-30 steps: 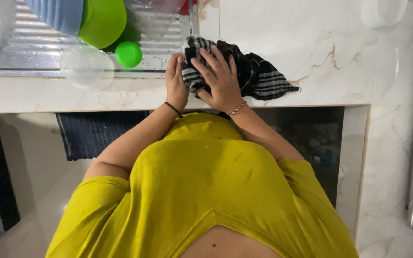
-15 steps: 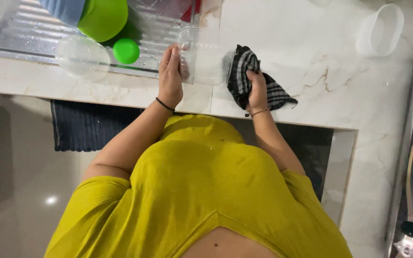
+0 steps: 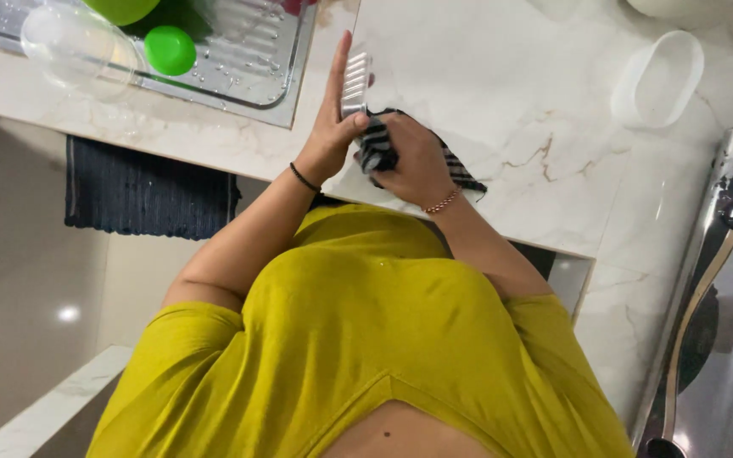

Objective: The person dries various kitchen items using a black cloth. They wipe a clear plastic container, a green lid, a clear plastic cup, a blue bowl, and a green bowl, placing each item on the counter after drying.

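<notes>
Left hand point(image 3: 330, 136) holds clear container point(image 3: 356, 83); right hand point(image 3: 413, 161) presses striped cloth point(image 3: 377, 151) against it.

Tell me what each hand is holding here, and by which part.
Left hand holds a clear ridged plastic piece upright by its lower edge, thumb in front. Right hand grips a bunched dark striped cloth against it.

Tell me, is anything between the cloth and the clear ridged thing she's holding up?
Nothing visible. The left hand holds the clear ridged piece upright, and the right hand presses the dark striped cloth right against its lower edge.
</notes>
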